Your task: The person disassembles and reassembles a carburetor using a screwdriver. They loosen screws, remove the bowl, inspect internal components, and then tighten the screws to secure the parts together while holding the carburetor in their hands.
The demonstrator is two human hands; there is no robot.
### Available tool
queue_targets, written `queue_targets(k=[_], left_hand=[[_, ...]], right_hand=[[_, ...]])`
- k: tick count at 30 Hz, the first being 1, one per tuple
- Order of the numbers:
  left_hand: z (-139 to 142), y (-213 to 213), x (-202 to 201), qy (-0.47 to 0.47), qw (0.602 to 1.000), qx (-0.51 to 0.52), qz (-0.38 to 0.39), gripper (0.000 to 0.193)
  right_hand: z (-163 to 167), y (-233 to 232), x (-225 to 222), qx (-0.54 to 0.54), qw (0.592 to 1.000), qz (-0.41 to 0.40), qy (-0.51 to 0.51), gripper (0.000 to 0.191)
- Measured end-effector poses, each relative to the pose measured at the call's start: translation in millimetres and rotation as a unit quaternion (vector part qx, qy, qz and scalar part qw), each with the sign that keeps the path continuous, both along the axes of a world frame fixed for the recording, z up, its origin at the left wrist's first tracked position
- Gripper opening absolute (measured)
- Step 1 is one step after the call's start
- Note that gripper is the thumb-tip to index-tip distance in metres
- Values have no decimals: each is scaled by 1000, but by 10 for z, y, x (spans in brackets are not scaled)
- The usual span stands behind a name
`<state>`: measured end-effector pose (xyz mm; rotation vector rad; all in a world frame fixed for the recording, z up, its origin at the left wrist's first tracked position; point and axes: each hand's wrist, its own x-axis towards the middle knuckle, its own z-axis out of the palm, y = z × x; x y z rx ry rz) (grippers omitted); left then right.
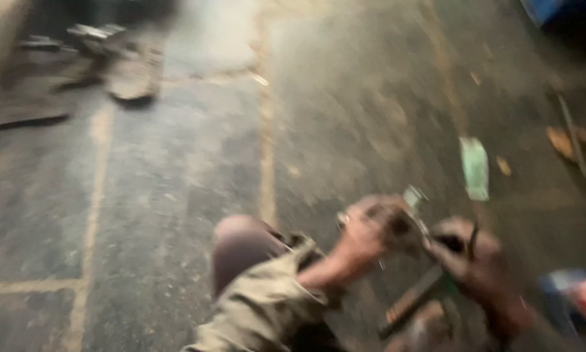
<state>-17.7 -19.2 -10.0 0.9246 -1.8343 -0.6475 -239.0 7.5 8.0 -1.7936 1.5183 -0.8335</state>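
Both hands, left hand and right hand, close around a small metal part; blur hides exact grip. Risk: part slipping onto the floor.

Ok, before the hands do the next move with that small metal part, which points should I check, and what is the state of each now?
1. Left hand on the small metal part: ok, its fingers close around it.
2. Right hand holding a dark tool: ok, but the grip is blurred.
3. Tool seated on the part: cannot tell.
4. Both hands in view: ok.
5. Sharp picture: not ok, the frame is smeared.
6. Floor near the hands: a green scrap lies close by.
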Motion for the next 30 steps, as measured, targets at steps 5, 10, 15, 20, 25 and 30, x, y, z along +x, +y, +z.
queue_targets(k=[5,10,15,20,25,30], left_hand=[[89,-21,290,178,896,391,110,38],[495,-134,550,454,786,420,-9,51],[542,-305,632,537,749,387,-31,44],[430,-352,682,576,722,382,-48,38],[492,-351,677,637,677,356,-97,35],[503,-316,733,636,672,354,-135,45]], right_hand=[[6,26,15,189,934,-103,-287,9],[-308,-152,266,311,859,-104,-393,11],[-690,-296,634,420,876,-125,-200,11],[-774,-234,1026,422,879,-175,-138,18],[-663,-159,1248,456,854,-198,-152,18],[-651,-256,1150,450,841,-243,-176,14]])
